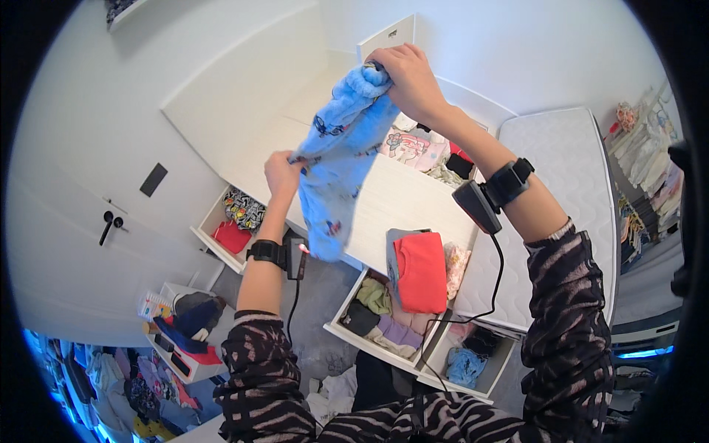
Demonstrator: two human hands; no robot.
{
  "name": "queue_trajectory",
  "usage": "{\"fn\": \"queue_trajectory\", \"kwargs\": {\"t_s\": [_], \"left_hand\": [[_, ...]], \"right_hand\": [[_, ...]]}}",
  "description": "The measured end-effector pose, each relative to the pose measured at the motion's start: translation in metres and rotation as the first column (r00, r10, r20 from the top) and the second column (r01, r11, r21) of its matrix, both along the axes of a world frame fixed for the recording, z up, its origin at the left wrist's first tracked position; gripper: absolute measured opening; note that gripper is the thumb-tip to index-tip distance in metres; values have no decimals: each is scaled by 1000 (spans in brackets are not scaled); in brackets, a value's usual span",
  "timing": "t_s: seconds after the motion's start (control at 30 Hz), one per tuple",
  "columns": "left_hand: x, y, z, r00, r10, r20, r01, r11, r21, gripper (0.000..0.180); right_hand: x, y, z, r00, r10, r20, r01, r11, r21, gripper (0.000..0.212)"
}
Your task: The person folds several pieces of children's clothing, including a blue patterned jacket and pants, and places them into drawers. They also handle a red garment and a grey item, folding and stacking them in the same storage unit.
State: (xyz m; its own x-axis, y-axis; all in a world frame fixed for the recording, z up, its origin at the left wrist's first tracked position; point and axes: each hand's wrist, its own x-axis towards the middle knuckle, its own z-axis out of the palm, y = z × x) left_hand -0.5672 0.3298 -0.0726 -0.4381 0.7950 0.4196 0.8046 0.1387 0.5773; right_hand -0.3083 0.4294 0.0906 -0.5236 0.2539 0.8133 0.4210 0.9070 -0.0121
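A pale wooden platform [391, 203] runs from about 11 o'clock to 4 o'clock, with a white mattress [557, 184] near 3 o'clock. An open drawer [369, 349] filled with clothes sits at 6 o'clock. The blue garment [340, 162], fuzzy and printed with small dark figures, hangs in the air from 12 o'clock down past the centre, in front of the platform; its lower end dangles free. A red folded top [422, 272] lies at 4 o'clock, overlapping the drawer in this view.

The step in hand looks to be holding up and straightening the blue garment. Handling cloth this limp calls for both grips and some tension between them, I judge, as the loose end could swing or bunch.

The right hand [410, 77], between 12 and 1 o'clock, is closed around the bunched upper end. The left hand [283, 176], at 10 o'clock, is curled in, fingers pinched together on the left edge.
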Motion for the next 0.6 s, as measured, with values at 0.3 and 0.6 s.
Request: {"fn": "queue_trajectory", "kwargs": {"t_s": [0.3,0.6], "left_hand": [[-28,51,-125,987,43,-157,-6,974,227,34],[16,4,-422,984,-151,-95,84,861,-501,34]], "right_hand": [[2,11,-145,987,120,109,-120,993,-6,17],[12,-20,-425,798,300,522,22,852,-523,22]]}}
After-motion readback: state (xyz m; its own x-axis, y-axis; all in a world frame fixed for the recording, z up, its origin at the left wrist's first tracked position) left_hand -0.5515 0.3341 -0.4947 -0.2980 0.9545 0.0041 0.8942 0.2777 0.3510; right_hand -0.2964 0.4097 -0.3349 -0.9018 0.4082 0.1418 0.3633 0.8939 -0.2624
